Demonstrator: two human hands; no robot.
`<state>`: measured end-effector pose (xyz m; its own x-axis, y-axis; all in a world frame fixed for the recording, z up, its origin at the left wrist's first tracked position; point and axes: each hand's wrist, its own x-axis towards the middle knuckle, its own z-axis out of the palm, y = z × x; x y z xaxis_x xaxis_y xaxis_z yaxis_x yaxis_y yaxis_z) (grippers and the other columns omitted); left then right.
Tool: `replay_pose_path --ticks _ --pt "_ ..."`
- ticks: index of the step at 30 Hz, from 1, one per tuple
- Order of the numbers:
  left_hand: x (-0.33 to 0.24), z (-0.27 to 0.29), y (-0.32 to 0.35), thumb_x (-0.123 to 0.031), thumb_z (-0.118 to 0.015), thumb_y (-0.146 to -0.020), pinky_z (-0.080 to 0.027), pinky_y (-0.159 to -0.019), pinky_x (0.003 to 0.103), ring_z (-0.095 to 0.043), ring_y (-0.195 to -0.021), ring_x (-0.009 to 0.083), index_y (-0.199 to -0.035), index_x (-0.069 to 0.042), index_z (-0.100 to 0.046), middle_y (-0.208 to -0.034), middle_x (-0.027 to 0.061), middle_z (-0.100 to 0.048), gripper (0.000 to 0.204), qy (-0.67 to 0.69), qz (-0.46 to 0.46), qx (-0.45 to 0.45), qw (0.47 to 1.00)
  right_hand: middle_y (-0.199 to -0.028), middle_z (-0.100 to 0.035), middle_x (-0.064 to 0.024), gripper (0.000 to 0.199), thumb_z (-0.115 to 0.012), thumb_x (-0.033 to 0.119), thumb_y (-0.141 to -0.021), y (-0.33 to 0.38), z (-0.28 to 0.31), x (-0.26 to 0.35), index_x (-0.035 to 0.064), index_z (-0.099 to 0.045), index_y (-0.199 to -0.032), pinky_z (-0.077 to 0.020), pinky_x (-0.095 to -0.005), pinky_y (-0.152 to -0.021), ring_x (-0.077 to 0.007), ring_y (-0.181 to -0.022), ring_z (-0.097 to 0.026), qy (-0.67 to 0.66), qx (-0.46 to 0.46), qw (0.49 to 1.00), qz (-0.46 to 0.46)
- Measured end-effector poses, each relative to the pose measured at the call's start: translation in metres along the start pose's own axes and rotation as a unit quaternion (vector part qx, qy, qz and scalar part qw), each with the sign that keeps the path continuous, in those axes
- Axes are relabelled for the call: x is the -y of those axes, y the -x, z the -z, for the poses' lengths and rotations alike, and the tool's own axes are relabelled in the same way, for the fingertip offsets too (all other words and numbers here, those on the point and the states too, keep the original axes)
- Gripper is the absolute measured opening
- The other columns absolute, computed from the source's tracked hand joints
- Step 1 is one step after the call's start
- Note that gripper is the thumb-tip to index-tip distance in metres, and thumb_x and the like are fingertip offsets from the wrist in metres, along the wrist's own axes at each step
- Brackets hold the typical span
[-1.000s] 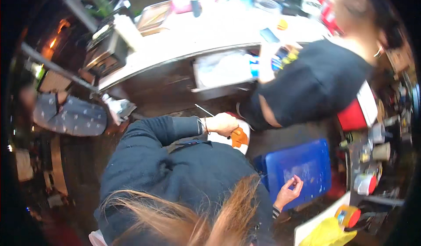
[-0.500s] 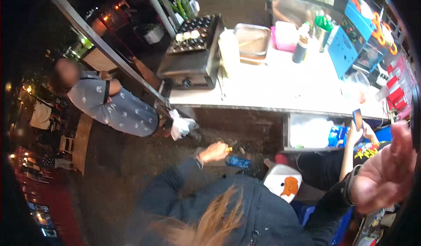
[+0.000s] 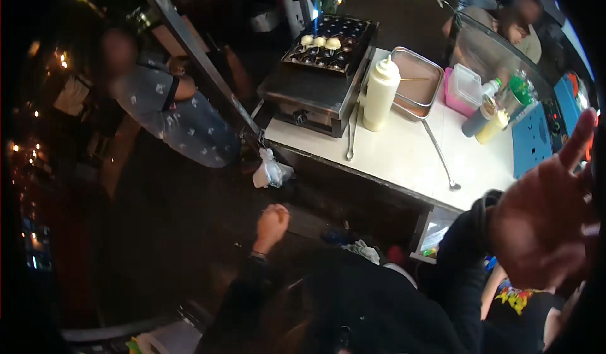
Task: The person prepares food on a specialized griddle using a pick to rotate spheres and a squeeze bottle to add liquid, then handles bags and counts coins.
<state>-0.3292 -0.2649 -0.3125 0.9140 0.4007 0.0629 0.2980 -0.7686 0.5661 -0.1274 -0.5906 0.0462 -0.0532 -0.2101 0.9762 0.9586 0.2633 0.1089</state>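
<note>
the white plastic bag point(image 3: 271, 171) hangs by the left front corner of the counter point(image 3: 404, 158), lower than its top. as i judge, no handling of it is under way, because neither hand touches it; what is left to do with it, i cannot tell. on the griddle point(image 3: 306, 92), at the counter's left edge, three pale pieces point(image 3: 319, 41) sit at the wells, and most other wells look dark. the bag looks crumpled and thin, its content unclear. the left hand point(image 3: 273, 226) is just below it, fingers curled together, maybe around something, i cannot tell. the right hand point(image 3: 536, 228) is raised near the front edge, thumb well apart, the fingers partly lost in shadow, with nothing visibly held.
</note>
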Motion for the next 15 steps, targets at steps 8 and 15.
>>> replay_pose_path --ticks 8,15 --pt "0.0 0.119 -0.01 -0.034 -0.047 -0.095 -0.046 -0.056 0.038 -0.062 -0.056 0.0254 -0.072 -0.001 -0.059 -0.06 0.0105 -0.062 0.042 -0.047 0.234 -0.329 0.914 -0.106 -0.059 -0.0085 0.024 -0.049 0.008 -0.091 0.115 0.019 -0.094 -0.0023 -0.056 -0.111 -0.0433 -0.0293 -0.089 -0.0151 -0.095 -0.056 0.144 -0.023 0.899 -0.414" --pt "0.036 0.21 -0.115 -0.033 -0.048 -0.097 -0.034 -0.04 0.019 -0.044 -0.045 0.0046 -0.085 -0.004 -0.055 -0.058 -0.0002 -0.05 0.032 0.261 0.162 -0.472 0.826 -0.139 -0.037 -0.0155 0.068 -0.063 0.031 -0.088 0.232 0.005 -0.136 0.005 -0.029 -0.141 -0.0355 -0.0383 -0.101 -0.0261 -0.124 -0.04 0.211 0.099 0.807 -0.543"
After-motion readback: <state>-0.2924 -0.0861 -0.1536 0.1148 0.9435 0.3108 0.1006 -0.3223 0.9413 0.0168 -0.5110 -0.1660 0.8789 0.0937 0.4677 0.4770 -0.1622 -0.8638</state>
